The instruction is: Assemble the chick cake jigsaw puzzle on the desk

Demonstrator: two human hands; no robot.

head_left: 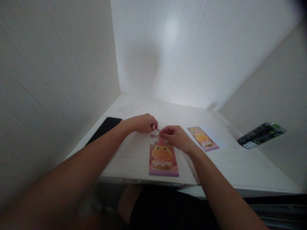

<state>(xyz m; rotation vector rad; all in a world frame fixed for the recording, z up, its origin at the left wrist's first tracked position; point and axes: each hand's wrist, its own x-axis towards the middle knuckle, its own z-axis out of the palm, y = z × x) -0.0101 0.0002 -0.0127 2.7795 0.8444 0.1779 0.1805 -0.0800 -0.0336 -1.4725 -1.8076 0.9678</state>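
Observation:
A jigsaw puzzle (163,163) lies near the table's front edge, showing a round yellow figure above a cake with candles. Its lower part is joined, while the upper edge is ragged with interlocking shapes. Just above it, my left hand (146,123) is closed, with bent fingertips at a small greyish puzzle piece (158,130). From the other side my right hand (176,135) pinches at the same piece, thumb and forefinger together. A loose-looking pink piece (154,136) sits below the left fingertips. My right hand covers part of the puzzle's upper right.
To the right, a reference picture (202,138) with the same design lies on a white sheet. A dark can (261,135) with green markings stands farther right. A black flat object (102,129) lies under my left forearm. White walls (153,57) enclose the table (129,159).

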